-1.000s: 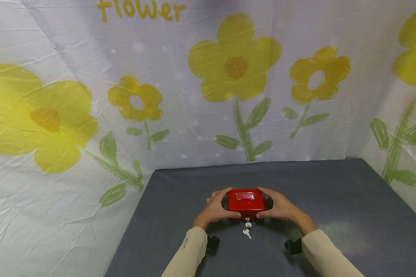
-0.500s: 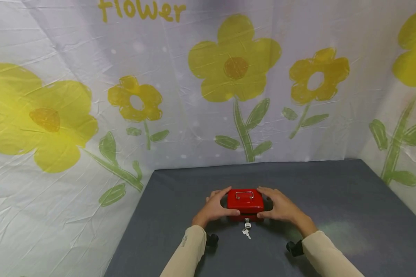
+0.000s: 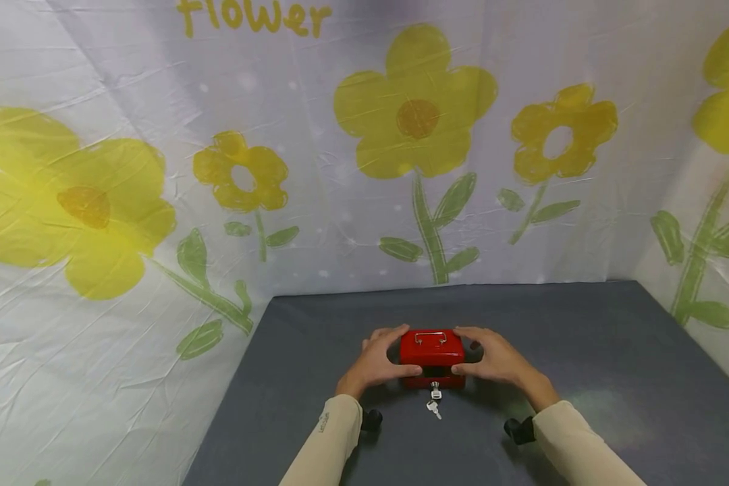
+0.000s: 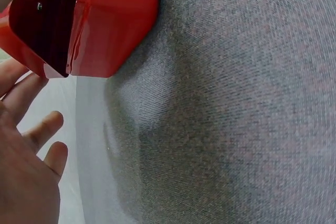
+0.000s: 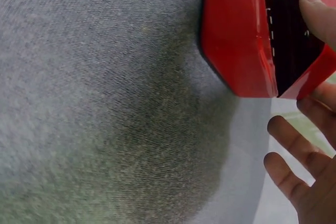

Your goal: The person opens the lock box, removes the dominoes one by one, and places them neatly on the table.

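Observation:
A red metal cash box [image 3: 434,383] stands on the dark table, its lid [image 3: 431,352] raised part way on the far hinge. A dark gap shows between lid and base along the front. My left hand [image 3: 379,361] grips the lid's left end, thumb at the front edge and fingers behind. On the opposite end my right hand [image 3: 501,361] holds the lid likewise. In the right wrist view the thumb [image 5: 317,17] lies at the lid's front edge. A keyring with small keys [image 3: 434,408] hangs from the front lock [image 3: 435,393]. The box's contents are hidden.
The grey table [image 3: 316,405] reaches back to a white cloth backdrop [image 3: 334,223] printed with yellow flowers. Black wrist mounts [image 3: 372,420] sit under both sleeves, close to the tabletop.
Both hands have tipped the lid upward and back, so the front gap has widened from nearly closed. The base and keys stay about where they were.

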### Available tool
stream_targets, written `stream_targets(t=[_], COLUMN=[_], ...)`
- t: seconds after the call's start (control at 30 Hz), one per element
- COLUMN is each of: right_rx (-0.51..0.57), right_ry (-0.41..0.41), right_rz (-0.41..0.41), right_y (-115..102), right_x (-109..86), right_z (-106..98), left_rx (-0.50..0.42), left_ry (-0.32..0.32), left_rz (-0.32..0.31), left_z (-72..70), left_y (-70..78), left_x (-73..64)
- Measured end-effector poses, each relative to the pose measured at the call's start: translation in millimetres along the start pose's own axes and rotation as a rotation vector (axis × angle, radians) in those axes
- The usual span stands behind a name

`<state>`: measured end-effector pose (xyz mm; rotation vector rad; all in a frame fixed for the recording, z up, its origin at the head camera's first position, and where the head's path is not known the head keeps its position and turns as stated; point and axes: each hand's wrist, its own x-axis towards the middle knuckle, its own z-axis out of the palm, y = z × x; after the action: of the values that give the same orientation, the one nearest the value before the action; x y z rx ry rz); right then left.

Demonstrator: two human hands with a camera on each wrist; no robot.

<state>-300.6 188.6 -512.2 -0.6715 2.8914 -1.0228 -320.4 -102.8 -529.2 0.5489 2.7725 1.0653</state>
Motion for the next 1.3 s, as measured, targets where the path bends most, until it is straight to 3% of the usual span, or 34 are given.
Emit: stream_targets(t=[0.2,0.43,0.8,0.97,1.3], right_rx=[0.007,0.083,0.167,0.182,0.178], right_ry=[0.018,0.060,0.124,0.146,0.173], right_rz=[0.006,0.020,0.105,0.073,-0.069], right_y=[-0.1,-0.4,-3.8,-3.3,1.4], right_x=[0.4,0.8,2.6,-0.3,-0.8], right_z=[-0.9,-0.1,5.8,7.3,10.9], left_rx=[-0.003,-0.077,-0.219,-0.243,-0.298], left_ry=[0.018,0.064,0.148,0.174,0.246], left_rz=[0.043,-0.016,-0.045,-0.057,-0.049], left_z=[-1.7,0.2,5.3,8.0,9.1], left_y=[0.4,-0.7,1.7,4.1,11.4], left_x=[0.8,1.9,8.4,11.5,15.4])
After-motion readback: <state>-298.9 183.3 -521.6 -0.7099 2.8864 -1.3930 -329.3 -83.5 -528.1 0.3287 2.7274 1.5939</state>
